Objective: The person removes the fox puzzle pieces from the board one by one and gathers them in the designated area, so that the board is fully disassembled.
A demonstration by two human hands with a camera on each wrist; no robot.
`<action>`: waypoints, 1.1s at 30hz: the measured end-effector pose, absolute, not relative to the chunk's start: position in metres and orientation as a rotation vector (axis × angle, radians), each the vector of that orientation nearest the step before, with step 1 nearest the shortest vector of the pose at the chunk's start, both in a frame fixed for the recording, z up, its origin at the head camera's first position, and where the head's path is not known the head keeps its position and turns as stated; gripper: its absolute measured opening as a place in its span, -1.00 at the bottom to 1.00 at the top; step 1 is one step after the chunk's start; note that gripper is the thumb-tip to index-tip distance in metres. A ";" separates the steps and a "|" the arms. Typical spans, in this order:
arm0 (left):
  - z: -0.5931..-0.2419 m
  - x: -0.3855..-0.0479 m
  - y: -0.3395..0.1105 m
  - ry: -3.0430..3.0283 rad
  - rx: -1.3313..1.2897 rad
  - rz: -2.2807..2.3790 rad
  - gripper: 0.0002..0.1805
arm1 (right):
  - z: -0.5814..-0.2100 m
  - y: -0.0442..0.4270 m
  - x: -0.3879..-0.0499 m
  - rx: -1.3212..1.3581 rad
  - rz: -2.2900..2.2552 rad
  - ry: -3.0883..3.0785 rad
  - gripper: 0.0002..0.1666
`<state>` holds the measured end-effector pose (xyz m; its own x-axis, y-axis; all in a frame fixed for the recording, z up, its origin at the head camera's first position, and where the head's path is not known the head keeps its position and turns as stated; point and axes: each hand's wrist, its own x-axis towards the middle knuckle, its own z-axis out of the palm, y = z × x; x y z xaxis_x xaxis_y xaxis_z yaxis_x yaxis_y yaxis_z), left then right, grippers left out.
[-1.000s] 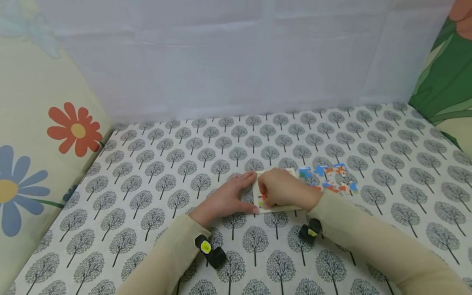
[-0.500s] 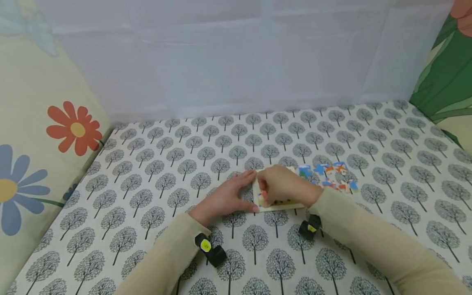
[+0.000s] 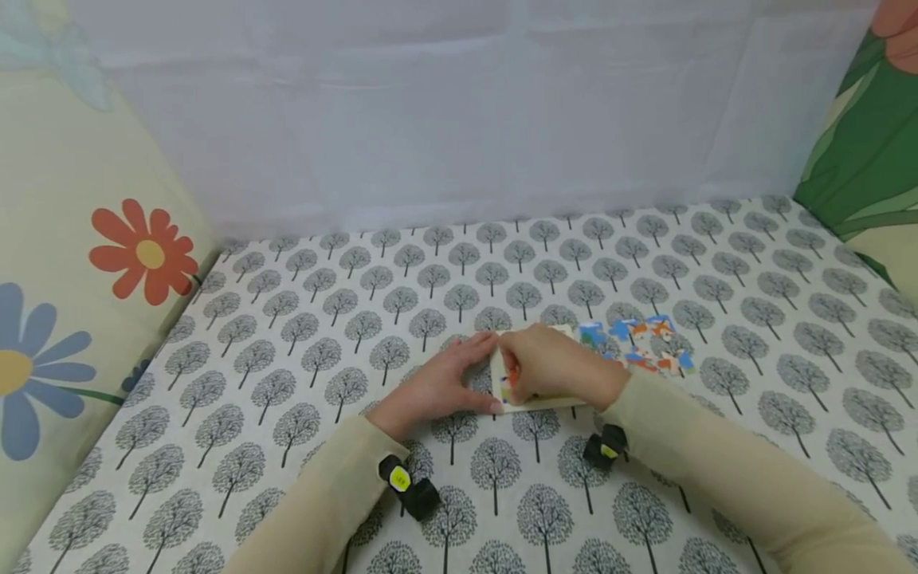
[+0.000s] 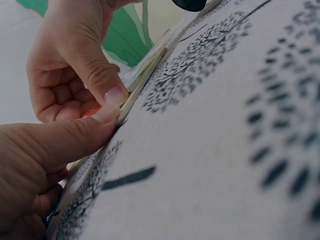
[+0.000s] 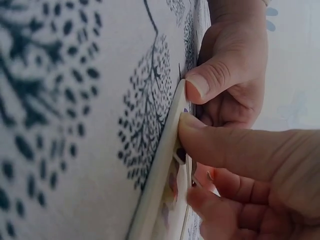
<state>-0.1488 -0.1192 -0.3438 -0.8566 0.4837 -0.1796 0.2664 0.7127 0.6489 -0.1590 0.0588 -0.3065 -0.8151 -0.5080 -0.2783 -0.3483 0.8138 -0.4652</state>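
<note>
With the left hand (image 3: 448, 379) spread, bracing the left side of the tray (image 3: 548, 404), the right hand (image 3: 541, 359), seemingly clamped on a puzzle piece (image 3: 513, 377), should align before pressing.

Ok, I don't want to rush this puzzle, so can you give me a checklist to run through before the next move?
1. Board resting on the cloth: ok.
2. Left hand steadying it: ok, touching its left side.
3. Right hand at the board: ok, covering much of it.
4. Fit beneath that hand: cannot tell, mostly hidden.
5. Everything in place: not ok, loose pieces lie to the board's right.
</note>
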 end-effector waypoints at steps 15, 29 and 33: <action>-0.344 -0.148 -0.120 2.596 0.616 0.910 0.06 | -0.315 0.065 -0.163 -0.684 -0.796 2.499 -0.65; -0.344 -0.149 -0.119 2.588 0.592 0.898 0.07 | -0.335 0.081 -0.177 -0.463 -1.205 2.227 -0.75; -0.344 -0.149 -0.118 2.586 0.562 0.910 0.07 | -0.339 0.084 -0.179 -0.403 -1.297 2.192 -0.74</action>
<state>-0.1489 -0.1176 -0.3444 -0.8633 0.4699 -0.1842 0.2511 0.7164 0.6509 -0.1788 0.0838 -0.3392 -0.8007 -0.5135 -0.3085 0.0230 0.4882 -0.8724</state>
